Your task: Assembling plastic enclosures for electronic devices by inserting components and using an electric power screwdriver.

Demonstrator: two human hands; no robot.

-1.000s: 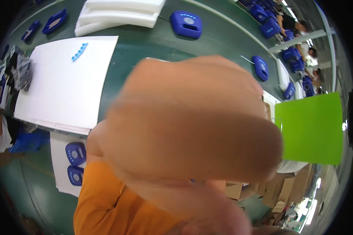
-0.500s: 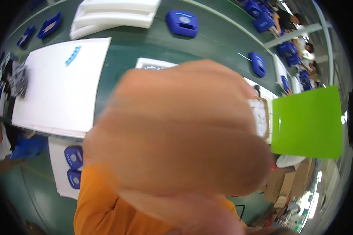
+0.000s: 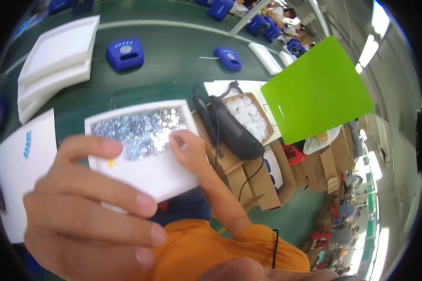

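Observation:
My left hand fills the lower left, very close to the camera, fingers spread and pointing right, with nothing in it. It overlaps the near left corner of a white foam tray. The tray holds a bed of several small silvery parts. My right hand rests on the tray's right side, bent fingertips at the edge of the parts. Whether it pinches a part is hidden. Its forearm runs down to my orange sleeve.
An open cardboard box of white round caps and a black tool with a cable sit right of the tray. Behind are blue devices, stacked white foam trays, a green board and cartons.
A blurred hand covered nearly the whole view before. It has dropped to the lower left, uncovering the tray of parts and my right hand on it.

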